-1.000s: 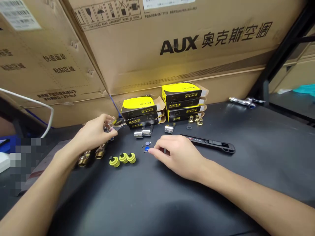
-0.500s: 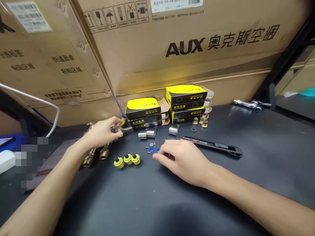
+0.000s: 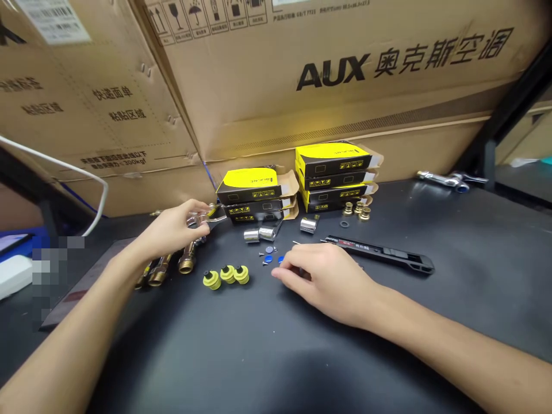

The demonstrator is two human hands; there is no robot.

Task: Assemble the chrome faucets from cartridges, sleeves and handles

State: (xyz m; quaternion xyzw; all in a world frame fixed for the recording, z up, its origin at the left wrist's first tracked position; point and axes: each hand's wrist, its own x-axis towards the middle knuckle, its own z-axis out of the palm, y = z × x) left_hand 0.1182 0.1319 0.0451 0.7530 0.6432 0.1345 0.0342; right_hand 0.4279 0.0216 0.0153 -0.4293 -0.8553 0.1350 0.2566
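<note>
My left hand [image 3: 172,231] is at the group of chrome taps on the left. Its thumb and fingers are apart around a chrome tap lever [image 3: 215,218], with no firm grip visible. Threaded brass ends [image 3: 186,263] of the taps point toward me below this hand. My right hand [image 3: 325,279] rests on the dark table with curled fingers, and whatever they hold is hidden. A thin metal tip [image 3: 296,242] shows just behind it. Beside its fingertips are blue discs [image 3: 268,259] and small screws [image 3: 261,254]. Several yellow cartridges with black stems [image 3: 227,273] stand between the hands.
Black-and-yellow boxes form a left stack [image 3: 250,192] and a right stack [image 3: 334,167]. Chrome sleeves [image 3: 251,236], brass nuts [image 3: 364,214] and a black utility knife [image 3: 383,254] lie before them. Another tap [image 3: 448,181] lies at the back right. Large cartons [image 3: 259,115] stand behind.
My left hand's fingers have spread a little, and its tap has shifted slightly left. Another brass end now shows under my wrist. My right hand keeps its pose; the view has tilted slightly.
</note>
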